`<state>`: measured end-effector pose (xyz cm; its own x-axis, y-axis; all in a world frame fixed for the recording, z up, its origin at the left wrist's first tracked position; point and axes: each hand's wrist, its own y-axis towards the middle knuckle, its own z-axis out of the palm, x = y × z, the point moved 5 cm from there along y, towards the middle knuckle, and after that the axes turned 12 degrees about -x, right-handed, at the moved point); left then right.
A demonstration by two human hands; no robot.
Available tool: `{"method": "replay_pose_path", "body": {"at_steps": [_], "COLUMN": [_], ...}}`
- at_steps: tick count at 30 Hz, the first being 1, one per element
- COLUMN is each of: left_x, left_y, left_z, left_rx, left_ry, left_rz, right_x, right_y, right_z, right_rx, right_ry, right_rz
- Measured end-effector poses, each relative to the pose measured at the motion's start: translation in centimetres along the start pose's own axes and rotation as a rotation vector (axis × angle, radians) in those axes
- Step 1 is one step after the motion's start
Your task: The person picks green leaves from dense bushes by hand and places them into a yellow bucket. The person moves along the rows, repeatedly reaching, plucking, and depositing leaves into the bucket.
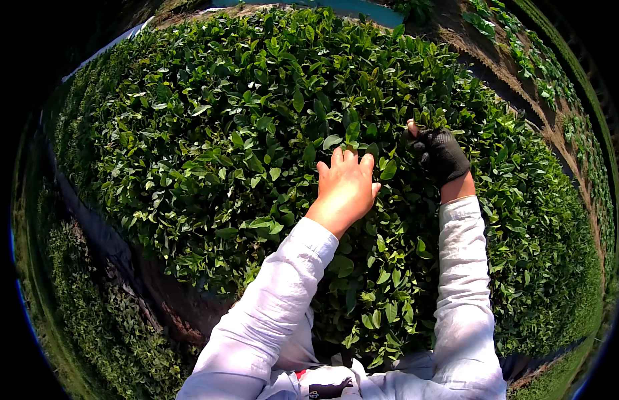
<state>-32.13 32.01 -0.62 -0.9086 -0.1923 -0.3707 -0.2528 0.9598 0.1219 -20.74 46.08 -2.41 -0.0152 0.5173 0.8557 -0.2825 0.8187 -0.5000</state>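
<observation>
A dense bush of glossy green leaves (pixel 269 130), which looks like a tea bush, fills the middle of the view before me. My left hand (pixel 347 187) is bare and lies palm down over it, fingers spread, the tips touching leaves near a broad leaf (pixel 332 141). I see nothing held in it. To its right, my right hand (pixel 438 154) wears a black fingerless glove (pixel 447 155). Its fingers are curled in among the leaves, with one bare fingertip showing. Young leaves (pixel 432 119) stand just beyond it; whether it grips any is hidden.
A dirt strip (pixel 549 117) with low leafy plants (pixel 544 90) runs along the right. Dark ground sheeting (pixel 97 225) and bare soil (pixel 182 305) separate the bush from another green row (pixel 109 320) at left. Blue-green sheeting (pixel 359 9) lies at the far edge.
</observation>
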Motion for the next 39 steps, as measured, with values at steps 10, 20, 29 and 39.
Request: {"method": "replay_pose_path", "body": {"at_steps": [10,20,29,39], "left_x": [-0.2,-0.4,1.8,0.6], "left_y": [-1.1,-1.6,-2.1,-1.7], "left_z": [1.4,0.9,1.0,-1.1], "left_rx": [0.271,0.242,0.196,0.196], "left_ry": [0.045,0.027,-0.085,-0.069], "left_rz": [-0.001,0.024,-0.026,0.004], "right_x": [0.4,-1.3,-5.7,0.6], "right_y": [4.8,5.8,-6.2,6.6], "right_z": [5.5,6.4,2.8,5.0], "right_rx": [-0.275,-0.321,-0.050,-0.272], "right_ry": [-1.044,-0.773,0.317,-0.667], "right_rz": [-0.731,-0.700,0.185,-0.705]}}
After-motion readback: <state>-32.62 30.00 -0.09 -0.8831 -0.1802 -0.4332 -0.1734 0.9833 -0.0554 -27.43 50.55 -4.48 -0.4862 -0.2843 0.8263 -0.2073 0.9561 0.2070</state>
